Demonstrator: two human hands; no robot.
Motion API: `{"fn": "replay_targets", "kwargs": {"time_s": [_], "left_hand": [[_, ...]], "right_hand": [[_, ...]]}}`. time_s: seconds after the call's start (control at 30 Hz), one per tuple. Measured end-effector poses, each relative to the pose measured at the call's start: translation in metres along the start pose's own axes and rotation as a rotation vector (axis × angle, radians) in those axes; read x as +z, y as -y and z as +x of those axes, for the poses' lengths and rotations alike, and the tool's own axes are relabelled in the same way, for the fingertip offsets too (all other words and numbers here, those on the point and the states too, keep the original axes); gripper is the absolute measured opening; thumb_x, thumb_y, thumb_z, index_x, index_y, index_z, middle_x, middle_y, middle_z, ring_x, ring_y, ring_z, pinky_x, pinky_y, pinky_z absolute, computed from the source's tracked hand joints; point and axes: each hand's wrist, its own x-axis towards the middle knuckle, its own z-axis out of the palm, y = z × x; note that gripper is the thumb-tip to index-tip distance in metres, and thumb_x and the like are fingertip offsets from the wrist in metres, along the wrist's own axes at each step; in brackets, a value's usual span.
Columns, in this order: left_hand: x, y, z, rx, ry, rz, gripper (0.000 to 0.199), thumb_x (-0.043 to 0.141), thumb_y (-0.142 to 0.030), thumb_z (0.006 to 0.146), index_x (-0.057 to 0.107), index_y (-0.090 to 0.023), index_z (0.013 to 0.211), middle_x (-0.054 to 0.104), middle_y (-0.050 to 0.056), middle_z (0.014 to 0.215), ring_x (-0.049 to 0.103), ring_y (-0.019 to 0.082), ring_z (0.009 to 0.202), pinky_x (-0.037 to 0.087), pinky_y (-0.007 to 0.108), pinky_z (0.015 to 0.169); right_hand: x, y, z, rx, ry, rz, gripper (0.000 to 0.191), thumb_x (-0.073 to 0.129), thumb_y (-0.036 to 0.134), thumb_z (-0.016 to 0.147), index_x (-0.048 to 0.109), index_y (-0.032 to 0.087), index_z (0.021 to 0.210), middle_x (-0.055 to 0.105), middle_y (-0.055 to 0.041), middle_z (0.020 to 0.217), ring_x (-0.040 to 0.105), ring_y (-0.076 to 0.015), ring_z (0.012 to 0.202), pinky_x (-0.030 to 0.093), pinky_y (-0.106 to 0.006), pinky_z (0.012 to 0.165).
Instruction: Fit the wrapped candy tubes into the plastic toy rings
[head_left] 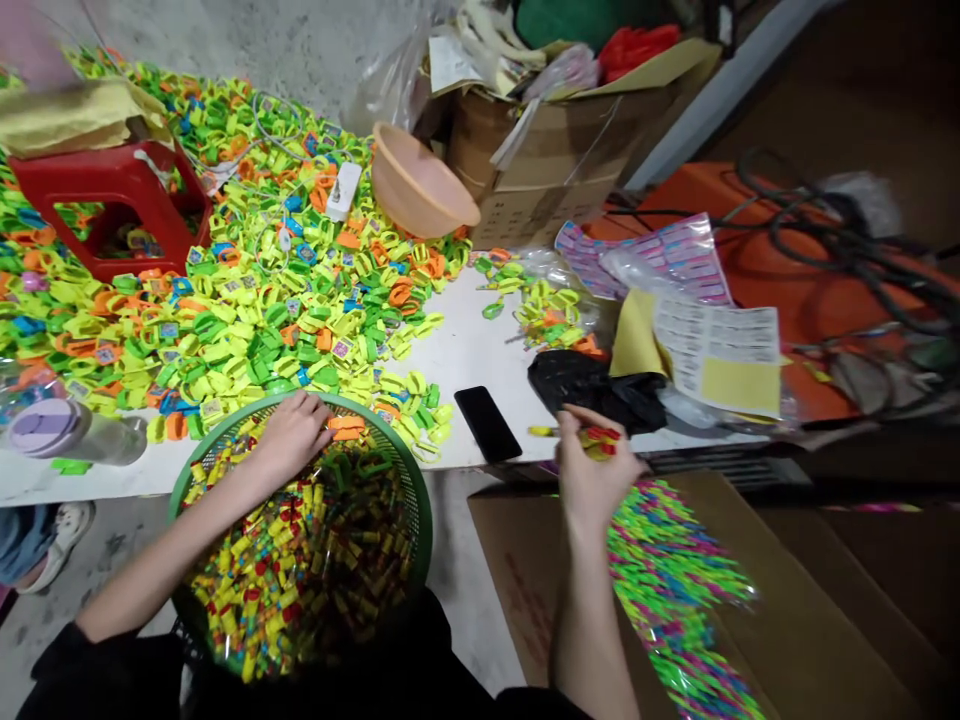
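My left hand point(294, 435) is over the far rim of a green plastic basket point(421, 500), its fingers curled. At its fingertips is an orange toy watch point(346, 428), which the fingers seem to pinch. Small yellow candy tubes point(251, 570) with red caps and coloured beads inside fill the basket, which rests by my lap. On the right, my right hand point(596, 475) is closed around a few yellow-and-red candy tubes point(601, 440); one yellow end sticks out leftward. Below that hand, an open cardboard box point(517, 580) holds many thin bright sticks in clear wrapping point(675, 570).
Toy watches point(247, 290) in green, yellow and orange are heaped across the white table point(465, 330). A black phone point(487, 423), black plastic bag point(592, 385), printed sheets point(720, 350), peach bowl point(424, 185), red stool point(82, 200) and purple-lidded bottle point(75, 432) stand or lie about.
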Motion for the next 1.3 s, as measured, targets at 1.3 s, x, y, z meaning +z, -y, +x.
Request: {"fn": "replay_targets", "kwargs": {"time_s": [1.3], "left_hand": [[-0.014, -0.036, -0.061, 0.065, -0.429, -0.051, 0.023, 0.058, -0.035, 0.087, 0.059, -0.017, 0.101, 0.062, 0.007, 0.100, 0.065, 0.014, 0.082, 0.051, 0.020, 0.067]], "right_hand": [[0.063, 0.073, -0.112, -0.478, 0.878, 0.266, 0.027, 0.060, 0.015, 0.081, 0.060, 0.024, 0.107, 0.069, -0.0022, 0.095, 0.066, -0.0170, 0.086, 0.054, -0.028, 0.077]]}}
